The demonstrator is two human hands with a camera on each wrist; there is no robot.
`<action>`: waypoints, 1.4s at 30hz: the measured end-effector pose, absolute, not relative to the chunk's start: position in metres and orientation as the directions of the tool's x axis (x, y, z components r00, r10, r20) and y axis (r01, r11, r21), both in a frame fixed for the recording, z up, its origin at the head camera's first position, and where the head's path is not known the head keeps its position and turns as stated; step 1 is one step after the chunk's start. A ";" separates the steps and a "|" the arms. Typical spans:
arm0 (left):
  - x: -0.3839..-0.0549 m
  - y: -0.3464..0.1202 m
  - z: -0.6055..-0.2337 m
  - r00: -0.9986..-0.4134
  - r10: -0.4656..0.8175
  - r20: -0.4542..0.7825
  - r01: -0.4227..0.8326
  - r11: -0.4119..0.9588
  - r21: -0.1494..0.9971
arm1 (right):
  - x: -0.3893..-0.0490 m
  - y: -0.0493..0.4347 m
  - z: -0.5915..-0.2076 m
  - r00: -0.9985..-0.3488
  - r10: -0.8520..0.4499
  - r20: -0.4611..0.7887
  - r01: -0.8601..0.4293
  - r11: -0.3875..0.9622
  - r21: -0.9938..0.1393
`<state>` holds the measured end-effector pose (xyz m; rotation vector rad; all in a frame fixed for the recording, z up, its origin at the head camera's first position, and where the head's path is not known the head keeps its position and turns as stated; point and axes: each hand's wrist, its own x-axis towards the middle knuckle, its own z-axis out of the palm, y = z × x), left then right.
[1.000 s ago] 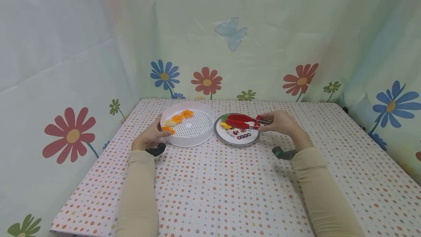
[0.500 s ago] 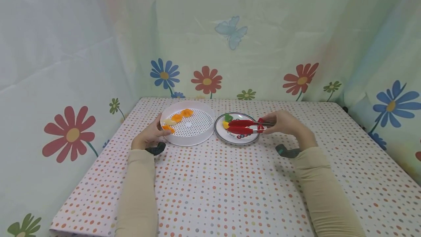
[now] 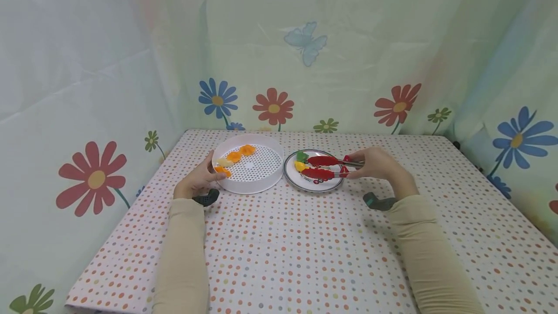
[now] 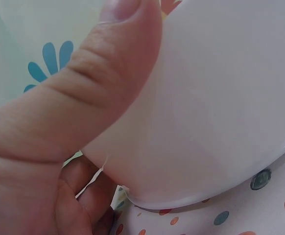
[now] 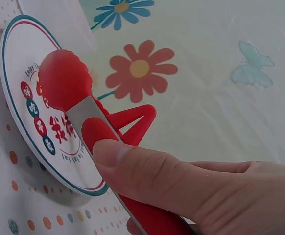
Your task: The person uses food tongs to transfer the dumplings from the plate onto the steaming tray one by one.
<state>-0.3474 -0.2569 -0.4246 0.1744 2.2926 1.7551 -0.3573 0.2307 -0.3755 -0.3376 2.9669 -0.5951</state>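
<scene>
In the head view my left hand (image 3: 196, 177) holds the side of a white round perforated basket (image 3: 253, 188), thumb near the rim. The left wrist view shows that thumb (image 4: 98, 73) against the basket's smooth wall (image 4: 216, 112). Orange pieces (image 3: 234, 157) and a pale piece (image 3: 224, 163) lie inside it. My right hand (image 3: 378, 164) grips red-tipped metal tongs (image 3: 320, 174) over a dark-rimmed white plate (image 3: 293, 173). The tongs' two tips stand apart. At their left, on the plate, are a green piece (image 3: 302, 156) and a yellow piece (image 3: 300, 165), which the lower tip nearly meets.
Basket and plate stand side by side on a dotted tablecloth (image 3: 279, 246). Behind the table hangs a flowered curtain (image 3: 348, 52). Dark wrist devices (image 3: 207, 198) show below both hands.
The tongs first drew back to the right, uncovering the green and yellow pieces on the plate. Since then their tips have spread a little wider. My left hand and the basket have stayed put.
</scene>
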 end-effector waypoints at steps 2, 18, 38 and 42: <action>-0.348 -0.257 -0.425 -0.961 0.251 -0.114 -0.046 0.265 0.963 | -0.357 0.226 -0.376 -0.971 -0.234 -0.056 -0.195 0.903 -0.383; -0.346 -0.257 -0.426 -0.961 0.263 -0.091 -0.025 0.245 0.969 | -0.358 0.206 -0.380 -0.977 -0.202 -0.071 -0.165 0.921 -0.353; -0.362 -0.264 -0.446 -0.967 0.245 -0.073 -0.006 0.264 0.964 | -0.363 0.212 -0.388 -0.975 -0.211 -0.063 -0.170 0.902 -0.397; -0.362 -0.264 -0.449 -0.968 0.241 -0.062 0.011 0.289 0.957 | -0.359 0.213 -0.385 -0.975 -0.214 -0.059 -0.171 0.894 -0.415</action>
